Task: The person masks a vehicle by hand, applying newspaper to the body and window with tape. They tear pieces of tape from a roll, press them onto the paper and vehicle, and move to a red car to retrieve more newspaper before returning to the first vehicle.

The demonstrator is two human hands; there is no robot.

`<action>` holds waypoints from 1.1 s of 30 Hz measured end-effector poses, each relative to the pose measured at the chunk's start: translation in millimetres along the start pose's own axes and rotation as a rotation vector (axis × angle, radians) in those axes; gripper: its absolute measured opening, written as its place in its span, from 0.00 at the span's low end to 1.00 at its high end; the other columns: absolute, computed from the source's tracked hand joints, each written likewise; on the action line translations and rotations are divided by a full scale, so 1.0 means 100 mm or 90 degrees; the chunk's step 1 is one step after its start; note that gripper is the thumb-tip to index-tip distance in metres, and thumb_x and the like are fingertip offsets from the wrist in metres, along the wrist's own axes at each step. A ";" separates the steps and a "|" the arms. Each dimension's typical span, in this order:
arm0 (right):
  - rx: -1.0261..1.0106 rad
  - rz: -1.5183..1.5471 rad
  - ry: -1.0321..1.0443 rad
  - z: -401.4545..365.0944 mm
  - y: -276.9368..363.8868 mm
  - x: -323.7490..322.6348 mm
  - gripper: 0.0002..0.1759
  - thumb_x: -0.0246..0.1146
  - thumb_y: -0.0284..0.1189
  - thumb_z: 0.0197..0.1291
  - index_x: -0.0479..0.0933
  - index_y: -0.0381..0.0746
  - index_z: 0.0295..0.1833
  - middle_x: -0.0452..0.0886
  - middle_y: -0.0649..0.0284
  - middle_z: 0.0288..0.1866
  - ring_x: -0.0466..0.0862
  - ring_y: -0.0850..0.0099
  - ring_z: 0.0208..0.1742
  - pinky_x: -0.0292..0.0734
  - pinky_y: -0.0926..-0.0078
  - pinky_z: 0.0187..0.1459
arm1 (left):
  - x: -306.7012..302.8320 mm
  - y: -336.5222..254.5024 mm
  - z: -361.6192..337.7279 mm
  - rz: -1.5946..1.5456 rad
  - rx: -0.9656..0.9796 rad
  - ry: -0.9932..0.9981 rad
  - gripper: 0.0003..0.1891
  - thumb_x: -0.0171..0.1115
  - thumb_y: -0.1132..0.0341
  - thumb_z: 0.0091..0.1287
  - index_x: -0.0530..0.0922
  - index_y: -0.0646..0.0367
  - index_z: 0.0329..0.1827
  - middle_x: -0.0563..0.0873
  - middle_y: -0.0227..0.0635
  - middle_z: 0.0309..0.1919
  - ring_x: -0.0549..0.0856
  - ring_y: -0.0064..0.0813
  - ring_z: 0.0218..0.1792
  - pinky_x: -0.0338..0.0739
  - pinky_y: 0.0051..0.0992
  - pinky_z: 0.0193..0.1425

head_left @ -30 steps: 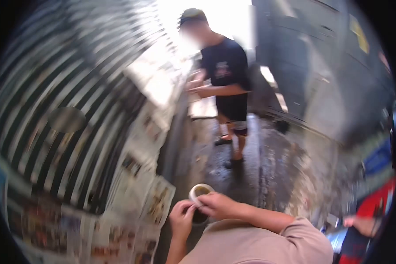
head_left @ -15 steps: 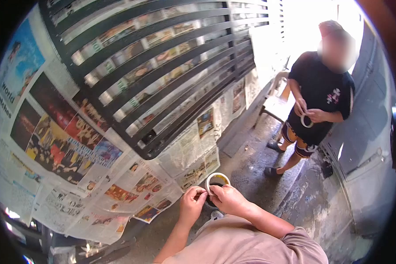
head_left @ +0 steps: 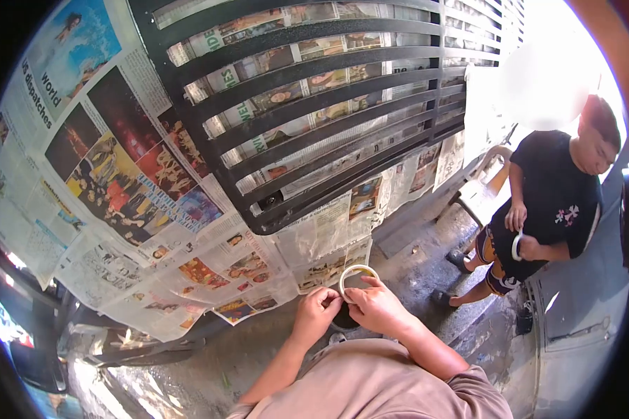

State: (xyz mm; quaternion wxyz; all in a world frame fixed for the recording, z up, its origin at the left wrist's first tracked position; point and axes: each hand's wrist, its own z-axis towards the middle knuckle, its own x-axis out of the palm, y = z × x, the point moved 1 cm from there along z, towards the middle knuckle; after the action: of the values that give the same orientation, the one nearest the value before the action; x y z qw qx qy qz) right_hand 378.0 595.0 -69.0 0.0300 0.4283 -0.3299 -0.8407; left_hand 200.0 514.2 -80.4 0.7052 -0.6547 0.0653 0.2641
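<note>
A narrow, ring-shaped roll of pale tape (head_left: 342, 283) is in front of the wearer's beige shirt (head_left: 370, 384), above the grey concrete floor (head_left: 258, 359). The right hand (head_left: 379, 309) grips it at the near side, fingers curled about the band. The left hand (head_left: 314, 314) is just beside the roll, thumb and forefinger closed in a pinch (whether a tape end lies between them is too small to tell).

Ahead and to the left is a black slatted metal panel (head_left: 435, 63), with printed newspaper sheets (head_left: 119, 209) visible between its slats and around its lower edge. On the right, well apart, a person in a black T-shirt (head_left: 548, 171) with a small floral print holds a thin white ring (head_left: 516, 248) in both hands, near a pale chair (head_left: 479, 197).
</note>
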 end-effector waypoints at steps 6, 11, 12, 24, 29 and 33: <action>0.079 0.065 0.042 0.04 -0.20 -0.16 0.08 0.66 0.26 0.63 0.76 0.34 0.42 0.84 0.46 0.31 0.85 0.43 0.38 0.80 0.48 0.44 | 0.13 -0.16 0.07 0.026 0.020 -0.031 0.06 0.67 0.71 0.71 0.80 0.63 0.42 0.85 0.41 0.37 0.86 0.33 0.36 0.81 0.32 0.40; 0.060 0.128 -0.056 0.08 -0.12 -0.27 0.09 0.64 0.22 0.62 0.75 0.32 0.46 0.85 0.43 0.35 0.85 0.40 0.42 0.80 0.46 0.45 | 0.32 -0.36 0.20 -0.051 0.152 -0.125 0.09 0.73 0.73 0.70 0.82 0.63 0.49 0.85 0.39 0.45 0.87 0.31 0.48 0.85 0.29 0.41; 0.055 0.124 -0.059 0.10 -0.12 -0.29 0.09 0.64 0.23 0.62 0.75 0.32 0.46 0.85 0.43 0.35 0.86 0.40 0.42 0.80 0.46 0.45 | 0.31 -0.34 0.21 -0.005 0.204 -0.132 0.08 0.72 0.73 0.70 0.83 0.63 0.49 0.85 0.38 0.45 0.87 0.30 0.47 0.84 0.29 0.43; 0.143 0.398 -0.189 0.44 0.00 -0.74 0.19 0.77 0.33 0.64 0.81 0.35 0.54 0.88 0.59 0.37 0.82 0.76 0.31 0.80 0.73 0.36 | 0.03 -1.14 0.53 -0.166 0.217 -0.192 0.05 0.64 0.73 0.78 0.84 0.66 0.49 0.85 0.37 0.50 0.85 0.25 0.46 0.81 0.24 0.49; 0.028 0.475 -0.407 0.55 -0.16 -0.73 0.05 0.68 0.21 0.71 0.80 0.34 0.49 0.86 0.65 0.37 0.80 0.82 0.33 0.77 0.80 0.37 | 0.18 -1.32 0.67 -0.082 0.308 -0.132 0.10 0.63 0.73 0.77 0.83 0.66 0.56 0.83 0.41 0.58 0.86 0.27 0.50 0.83 0.26 0.53; 0.076 0.460 -0.439 0.52 -0.29 -1.00 0.04 0.60 0.22 0.77 0.80 0.34 0.48 0.85 0.68 0.39 0.76 0.83 0.36 0.72 0.83 0.40 | -0.09 -1.70 0.92 0.261 0.466 -0.257 0.22 0.65 0.68 0.76 0.76 0.64 0.71 0.77 0.46 0.70 0.81 0.37 0.64 0.80 0.37 0.66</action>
State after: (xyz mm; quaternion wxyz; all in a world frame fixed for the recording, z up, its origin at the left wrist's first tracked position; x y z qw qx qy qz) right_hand 409.5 678.1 5.7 0.1835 -0.0152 -0.4955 -0.8488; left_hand 246.8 598.8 87.6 0.8218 -0.2720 0.1437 0.4797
